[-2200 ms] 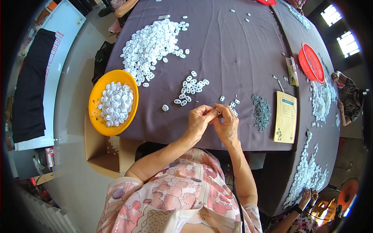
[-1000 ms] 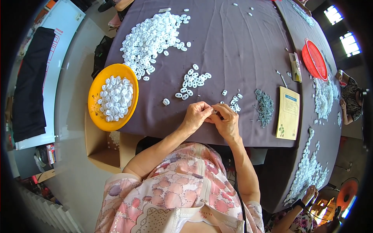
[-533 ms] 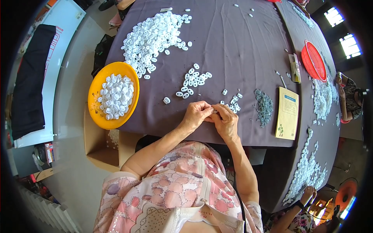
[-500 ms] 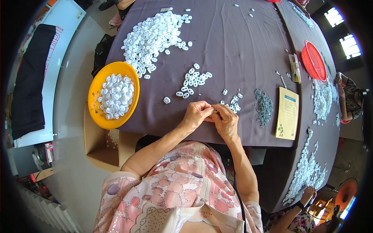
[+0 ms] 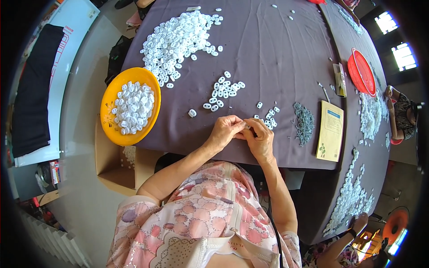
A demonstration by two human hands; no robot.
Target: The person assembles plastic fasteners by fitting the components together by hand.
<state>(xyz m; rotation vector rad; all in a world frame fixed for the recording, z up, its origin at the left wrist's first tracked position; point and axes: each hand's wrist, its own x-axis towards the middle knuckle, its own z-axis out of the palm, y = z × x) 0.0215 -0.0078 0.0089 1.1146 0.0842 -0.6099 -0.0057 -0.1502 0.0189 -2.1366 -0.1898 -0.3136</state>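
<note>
My left hand (image 5: 227, 131) and my right hand (image 5: 260, 136) meet over the table's near edge, fingertips pinched together. Between them shows a bit of a small white plastic piece (image 5: 247, 127), mostly covered by the fingers. Just beyond my right hand lie several white oval pieces with two dark holes (image 5: 270, 119). A larger cluster of the same white pieces (image 5: 226, 88) is spread farther out, with one single piece (image 5: 192, 113) to the left of my hands. Right of my right hand sits a small heap of grey-green slender parts (image 5: 304, 124).
A yellow bowl (image 5: 108, 97) full of white pieces stands at the table's left edge, above a cardboard box (image 5: 115, 176). Behind it is a big white heap (image 5: 178, 41). A yellow booklet (image 5: 330, 129) and a red basket (image 5: 360, 71) lie right. Other people sit along the right side.
My hands keep the same pinch in nearly the same place. The view has shifted slightly. At the lower right, another person's hand has moved a little.
</note>
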